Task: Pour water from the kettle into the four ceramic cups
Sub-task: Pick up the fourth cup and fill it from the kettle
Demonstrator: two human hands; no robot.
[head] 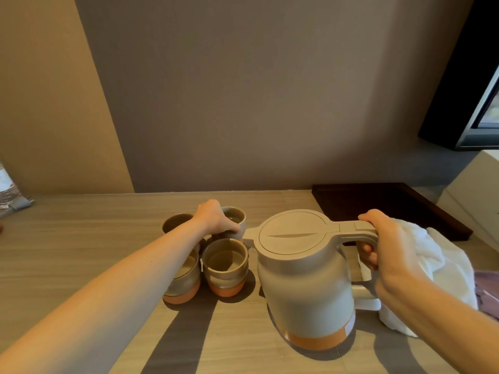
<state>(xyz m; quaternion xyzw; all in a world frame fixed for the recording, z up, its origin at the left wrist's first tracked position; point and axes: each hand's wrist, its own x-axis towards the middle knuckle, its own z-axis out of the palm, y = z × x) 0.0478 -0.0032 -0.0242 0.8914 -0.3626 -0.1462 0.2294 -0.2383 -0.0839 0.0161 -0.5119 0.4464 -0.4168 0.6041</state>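
Note:
A beige kettle (305,287) with an orange base band stands upright on the wooden table, lid shut, spout pointing left toward the cups. My right hand (388,255) is wrapped around its handle. Several grey ceramic cups with orange bottoms cluster left of the kettle. My left hand (216,220) grips the far right cup (237,215) by its side. The near right cup (225,265) holds water. My left forearm partly hides the near left cup (183,284). The far left cup (175,221) shows behind my wrist.
A white towel (437,265) lies right of the kettle under my right arm. A dark wooden tray (383,203) sits at the back right against the wall. A plastic bottle (6,190) stands at the far left edge. A white box (475,190) is at the right.

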